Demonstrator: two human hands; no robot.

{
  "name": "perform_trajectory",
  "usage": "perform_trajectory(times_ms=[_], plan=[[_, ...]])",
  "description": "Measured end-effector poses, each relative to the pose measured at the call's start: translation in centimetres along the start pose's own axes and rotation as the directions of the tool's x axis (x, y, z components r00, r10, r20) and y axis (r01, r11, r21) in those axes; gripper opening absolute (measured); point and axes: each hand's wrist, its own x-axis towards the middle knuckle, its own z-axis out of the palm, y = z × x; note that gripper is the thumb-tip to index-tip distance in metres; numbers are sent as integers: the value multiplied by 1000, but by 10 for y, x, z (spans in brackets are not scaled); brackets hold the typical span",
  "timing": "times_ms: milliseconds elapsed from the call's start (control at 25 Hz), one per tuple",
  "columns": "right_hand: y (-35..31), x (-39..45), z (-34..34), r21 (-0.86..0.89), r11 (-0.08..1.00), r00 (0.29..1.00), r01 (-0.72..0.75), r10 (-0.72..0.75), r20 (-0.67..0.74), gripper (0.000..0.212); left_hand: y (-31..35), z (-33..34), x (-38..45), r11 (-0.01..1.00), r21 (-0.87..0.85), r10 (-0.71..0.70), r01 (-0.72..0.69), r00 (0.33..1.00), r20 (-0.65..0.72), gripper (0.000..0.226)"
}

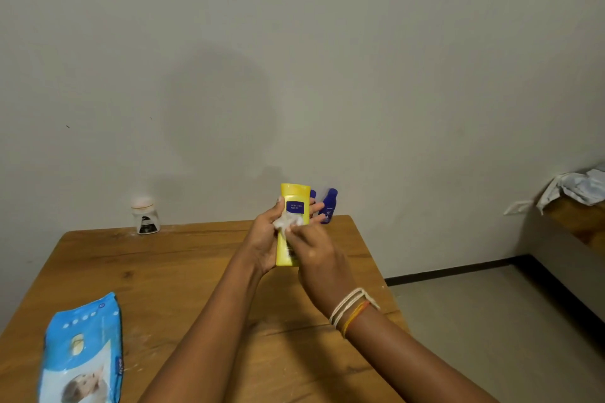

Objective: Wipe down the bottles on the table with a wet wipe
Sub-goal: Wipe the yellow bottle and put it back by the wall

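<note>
**Yellow bottle upright in hand, wipe on its face**

I see the left hand (263,239) gripping the yellow bottle (293,222) above the table (163,271) — long axis near vertical, cap end down. My right hand (311,247) pinches the wipe (288,222) against its front, so strokes run along that axis. Blue bottles (328,205) stand just behind it; a white jar (145,216) and the wipe pack (83,350) lie well left — nothing blocks.

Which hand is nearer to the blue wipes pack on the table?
Left. The left hand holds the yellow bottle on the side facing the wipes pack; the right hand, pressing the wet wipe, is farther away.
</note>
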Motion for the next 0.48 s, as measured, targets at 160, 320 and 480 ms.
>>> perform_trajectory(times_ms=[160, 320, 480], plan=[[10, 3, -11, 345, 908, 964, -239, 265, -30, 21, 6, -3, 2, 999, 45, 9, -7, 998, -55, 55], [17, 46, -12, 218, 943, 955, -252, 278, -98, 32, 10, 5, 2, 995, 98, 36, -24, 991, -125, 41], [3, 17, 6, 102, 991, 996, -89, 90, -9, 40, 12, 5, -2, 999, -31, 37, -39, 997, -61, 45]])
